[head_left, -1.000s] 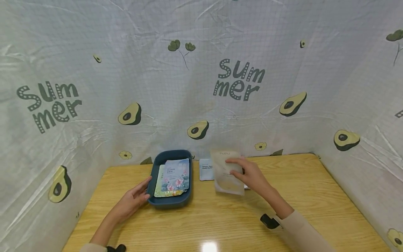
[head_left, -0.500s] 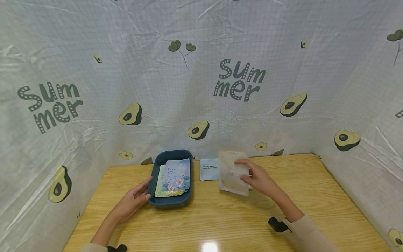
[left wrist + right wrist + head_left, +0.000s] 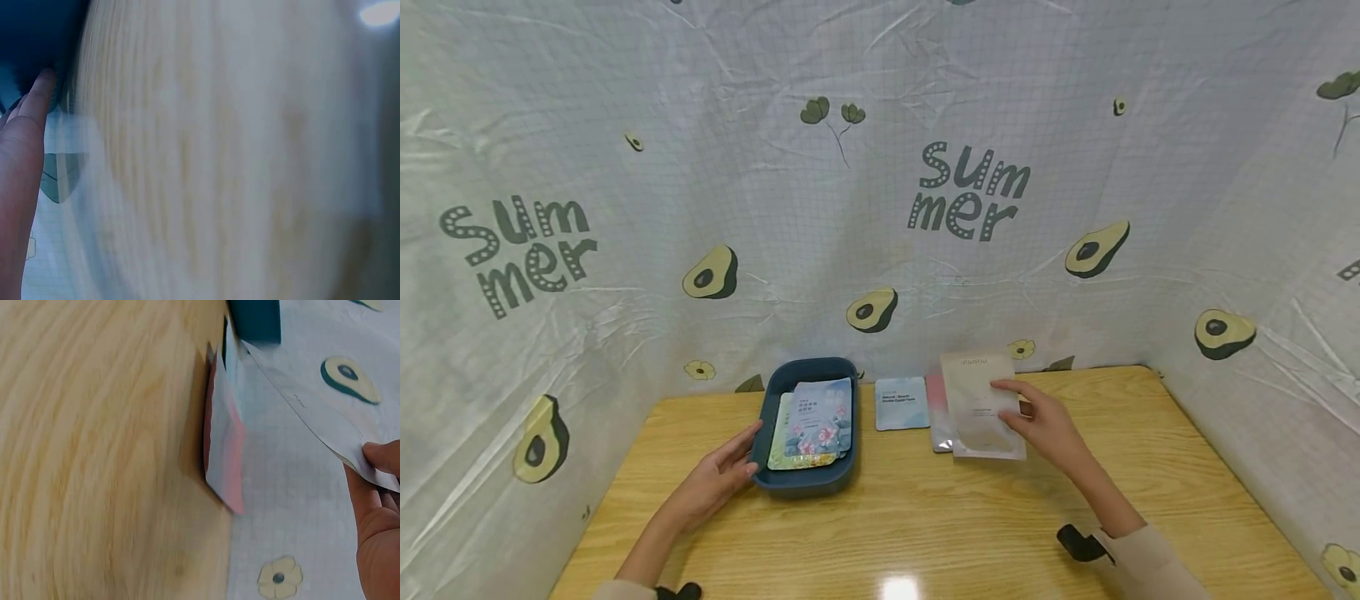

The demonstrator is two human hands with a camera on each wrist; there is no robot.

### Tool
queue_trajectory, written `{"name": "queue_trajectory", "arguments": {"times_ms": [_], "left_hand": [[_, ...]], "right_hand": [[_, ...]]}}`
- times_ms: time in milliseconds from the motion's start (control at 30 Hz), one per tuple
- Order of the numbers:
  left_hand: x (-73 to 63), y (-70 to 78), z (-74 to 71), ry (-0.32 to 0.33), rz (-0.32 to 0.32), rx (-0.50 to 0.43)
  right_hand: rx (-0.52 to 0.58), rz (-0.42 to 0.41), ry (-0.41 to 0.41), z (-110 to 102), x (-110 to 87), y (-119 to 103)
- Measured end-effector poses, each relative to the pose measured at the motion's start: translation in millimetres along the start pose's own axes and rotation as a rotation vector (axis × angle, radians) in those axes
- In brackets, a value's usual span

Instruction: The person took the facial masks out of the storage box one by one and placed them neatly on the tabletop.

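Note:
My right hand (image 3: 1037, 421) pinches a cream sheet mask packet (image 3: 973, 400) by its right edge, thumb on one face and fingers on the other in the right wrist view. The packet is raised in front of a pink-and-silver packet (image 3: 938, 417), hiding most of it. My left hand (image 3: 711, 483) rests against the left wall of a dark blue plastic bin (image 3: 808, 483), its fingers fairly straight. Inside the bin lie a blue floral mask packet (image 3: 820, 417) and, under it, a green-yellow packet (image 3: 778, 446).
A light blue eyelid patch packet (image 3: 902, 404) lies between the bin and the pink packet. Wooden tabletop (image 3: 880, 525) spreads in front. A white cloth with avocado prints (image 3: 872, 309) closes off the back and sides.
My right hand has carried the cream packet to the right, uncovering the light blue packet and part of the pink one. My left hand has stayed at the bin.

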State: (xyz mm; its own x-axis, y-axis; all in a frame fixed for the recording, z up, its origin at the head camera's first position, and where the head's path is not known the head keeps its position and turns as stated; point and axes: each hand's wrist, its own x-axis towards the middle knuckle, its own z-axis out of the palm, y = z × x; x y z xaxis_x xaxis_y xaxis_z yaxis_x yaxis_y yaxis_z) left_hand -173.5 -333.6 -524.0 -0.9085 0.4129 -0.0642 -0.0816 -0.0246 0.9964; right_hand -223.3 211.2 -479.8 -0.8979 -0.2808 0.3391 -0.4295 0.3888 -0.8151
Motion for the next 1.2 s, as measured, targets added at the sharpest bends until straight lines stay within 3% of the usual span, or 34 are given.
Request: {"name": "queue_trajectory", "arguments": {"times_ms": [400,833,1200], "left_hand": [[0.8,0.4,-0.5,-0.011,0.006,-0.016],[-0.3,0.2,-0.1,0.002,-0.008,-0.002],[-0.1,0.3,-0.5,0.008,-0.019,0.007]], "right_hand": [[-0.026,0.062,0.064,-28,1.6,8],[-0.085,0.107,0.101,-42,1.7,17],[-0.008,0.164,0.098,-57,1.6,29]]}}
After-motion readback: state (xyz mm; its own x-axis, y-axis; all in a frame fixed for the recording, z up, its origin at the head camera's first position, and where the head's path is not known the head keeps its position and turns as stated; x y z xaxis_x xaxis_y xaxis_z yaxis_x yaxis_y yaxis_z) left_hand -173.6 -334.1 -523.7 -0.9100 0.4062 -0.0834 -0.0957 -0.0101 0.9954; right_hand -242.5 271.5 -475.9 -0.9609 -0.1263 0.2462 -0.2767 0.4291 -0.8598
